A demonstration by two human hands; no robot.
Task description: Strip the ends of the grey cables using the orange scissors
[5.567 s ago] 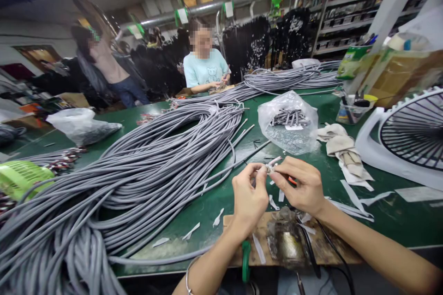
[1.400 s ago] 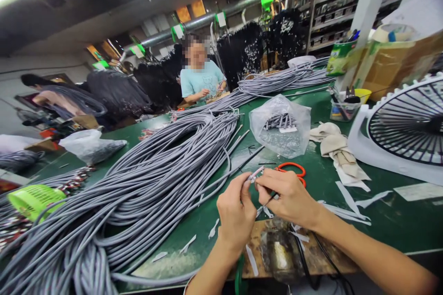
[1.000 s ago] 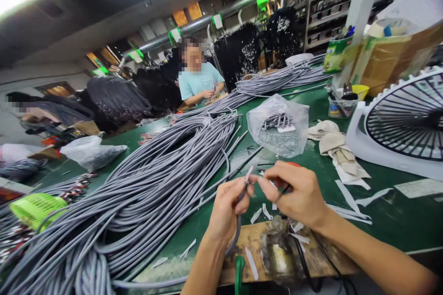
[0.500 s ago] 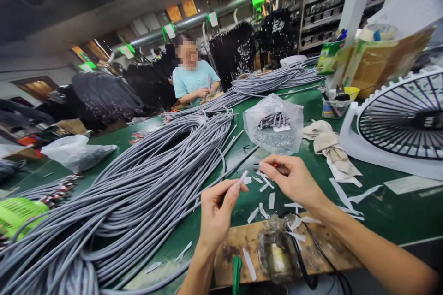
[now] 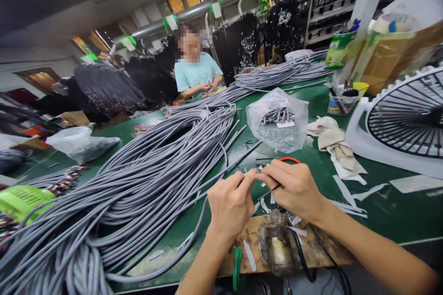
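My left hand (image 5: 231,200) is closed, thumb and finger pinching the end of a grey cable; only a small pale tip (image 5: 246,172) shows above the fingertips. Against it, fingertips touching, is my right hand (image 5: 294,189), also closed. A tool with an orange handle loop (image 5: 290,160) sticks out behind its knuckles; the tool's kind is mostly hidden by the fingers. Beside both hands, a big coil of grey cables (image 5: 148,170) spreads across the green table (image 5: 391,212). White paper-like strips (image 5: 265,206) lie scattered under the hands.
Ahead sits a clear plastic bag (image 5: 277,136) of short grey pieces. To the right are crumpled cloth gloves (image 5: 332,138) and a white fan (image 5: 408,120). A wooden board (image 5: 249,235) with a taped lump and a green handle (image 5: 237,262) lies close to me. Across the table sits a person (image 5: 197,73).
My hands have come together: the left moved right, its back turning toward me, and the right hand lowered slightly. The white-wrapped cable end is now mostly covered. More of the orange handle shows.
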